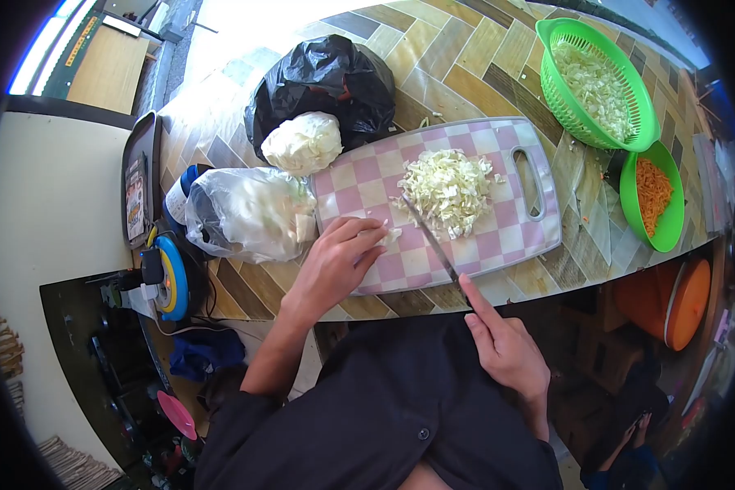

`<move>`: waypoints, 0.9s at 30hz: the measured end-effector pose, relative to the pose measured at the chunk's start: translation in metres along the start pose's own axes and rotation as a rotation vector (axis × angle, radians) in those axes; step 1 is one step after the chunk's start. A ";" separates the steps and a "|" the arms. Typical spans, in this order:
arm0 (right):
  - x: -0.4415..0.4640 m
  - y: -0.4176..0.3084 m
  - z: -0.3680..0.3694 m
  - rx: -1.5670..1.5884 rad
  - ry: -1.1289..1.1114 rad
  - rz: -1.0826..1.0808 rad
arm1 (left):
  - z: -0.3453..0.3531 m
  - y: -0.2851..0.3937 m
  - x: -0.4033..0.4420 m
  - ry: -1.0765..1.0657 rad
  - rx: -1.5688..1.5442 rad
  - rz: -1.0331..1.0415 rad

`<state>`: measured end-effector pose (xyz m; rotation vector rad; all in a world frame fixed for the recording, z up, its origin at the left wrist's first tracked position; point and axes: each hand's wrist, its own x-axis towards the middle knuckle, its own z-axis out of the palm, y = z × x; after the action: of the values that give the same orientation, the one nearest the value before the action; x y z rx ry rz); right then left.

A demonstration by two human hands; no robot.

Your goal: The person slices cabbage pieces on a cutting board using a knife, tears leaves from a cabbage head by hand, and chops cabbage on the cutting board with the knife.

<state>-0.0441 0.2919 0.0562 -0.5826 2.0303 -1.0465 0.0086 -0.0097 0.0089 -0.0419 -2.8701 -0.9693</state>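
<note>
A pink-and-white checkered cutting board (367, 196) lies on the table, bearing a heap of chopped cabbage (449, 189). My right hand (508, 347) grips a knife (434, 245) by its handle; the blade points away from me, its tip at the heap's left edge. On the board's left part, my left hand (339, 257) has its bent fingers closed on a small cabbage piece (390, 238). Close to that hand sits a clear plastic bag (249, 214) with pale contents. A whole cabbage head (304, 143) rests behind the bag, against a black plastic bag (327, 82).
At the far right stand a green colander (559, 102) of shredded cabbage and a green bowl (674, 220) of shredded carrot. A dark tray (139, 184) and a blue-yellow round item (171, 278) lie left. Another person's hands (635, 429) show at lower right.
</note>
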 end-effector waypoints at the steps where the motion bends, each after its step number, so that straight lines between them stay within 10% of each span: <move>1: 0.000 -0.001 0.001 -0.005 -0.019 0.008 | 0.005 0.001 -0.001 0.036 0.015 -0.011; 27: 0.011 -0.002 0.015 -0.220 -0.107 0.074 | 0.051 0.010 -0.012 0.358 0.092 0.011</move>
<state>-0.0389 0.2761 0.0479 -0.6565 2.0696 -0.7387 0.0165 0.0289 -0.0270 0.1120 -2.5761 -0.7524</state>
